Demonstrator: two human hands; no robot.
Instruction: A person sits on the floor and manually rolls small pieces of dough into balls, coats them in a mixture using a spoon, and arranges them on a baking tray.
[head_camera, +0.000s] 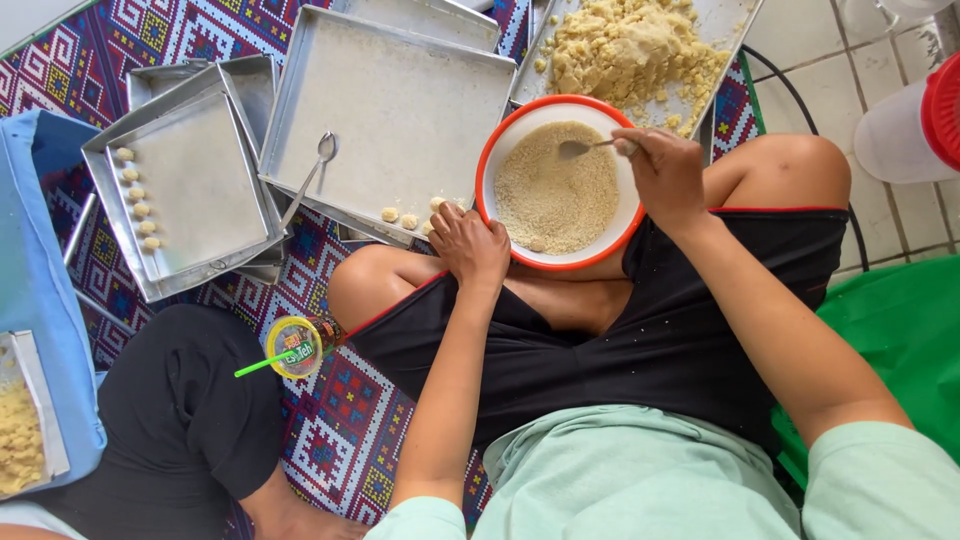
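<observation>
A patterned woven mat (340, 420) covers the floor. On the seated person's lap rests an orange-rimmed bowl (492, 140) of pale crumbs — the right hand (665, 178) pinches a spoon (590, 147) over it, the left hand (468, 245), fingers curled together, touches its rim beside 3 dough balls (408, 219) on a metal tray (400, 90).

an orange-rimmed white bowl (487, 150) holds pale beige crumbs (556, 195) above a red, blue and white geometric mat (345, 420).
</observation>
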